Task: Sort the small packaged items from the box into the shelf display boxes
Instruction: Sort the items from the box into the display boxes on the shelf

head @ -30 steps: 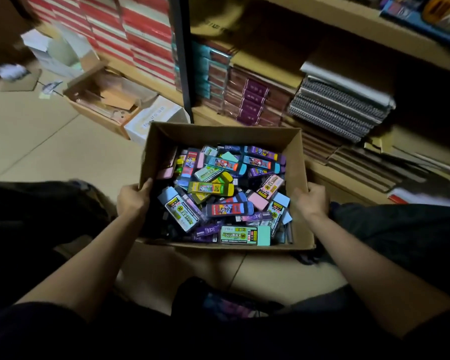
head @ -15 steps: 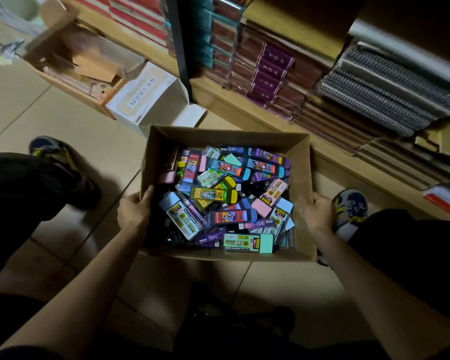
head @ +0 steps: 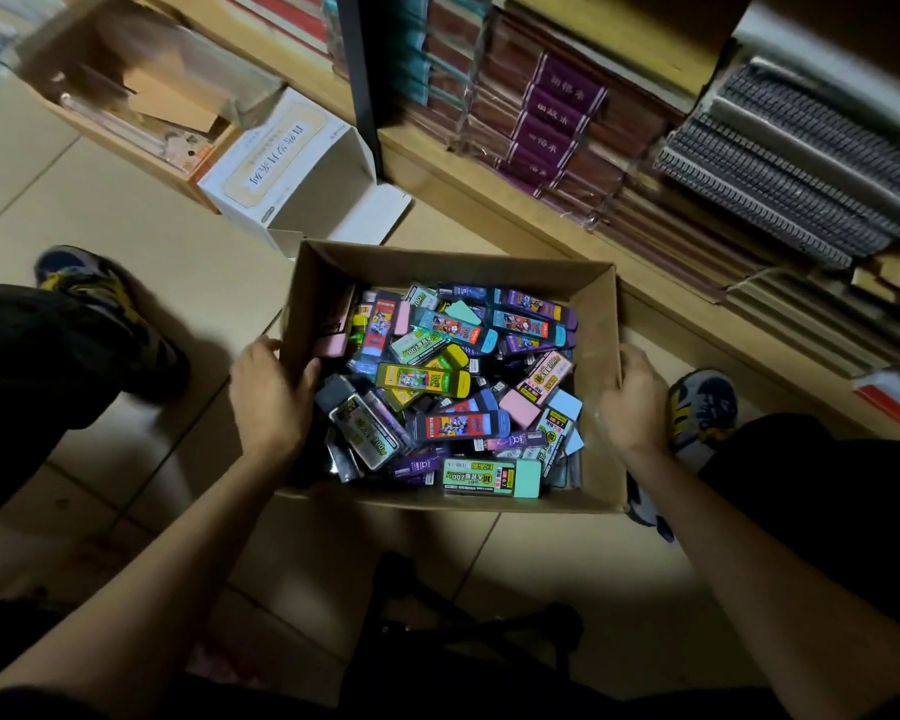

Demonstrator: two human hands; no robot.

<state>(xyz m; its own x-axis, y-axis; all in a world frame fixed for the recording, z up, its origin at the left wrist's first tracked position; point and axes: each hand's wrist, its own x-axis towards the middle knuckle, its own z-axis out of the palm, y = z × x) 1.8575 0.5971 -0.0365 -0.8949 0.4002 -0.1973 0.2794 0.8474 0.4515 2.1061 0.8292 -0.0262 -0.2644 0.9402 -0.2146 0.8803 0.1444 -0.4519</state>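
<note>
Cardboard box (head: pixel 601 324) sits on the tiled floor (head: pixel 126 241), just in front of the shelf's (head: pixel 489 200) bottom edge. It is heaped with small packaged items (head: pixel 453 387), mixed colours. Left hand (head: pixel 268 394) is curled over the box's left wall, thumb inside. Right hand (head: pixel 635 402) is clasped on the right wall. White carton (head: pixel 281 168) lies beyond the box's far-left corner.

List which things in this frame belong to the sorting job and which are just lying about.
Job:
cardboard box
small packaged items
left hand and right hand, gripping the box's side walls

Lying about:
white open box
spiral notebooks
purple-labelled books
brown carton
</note>
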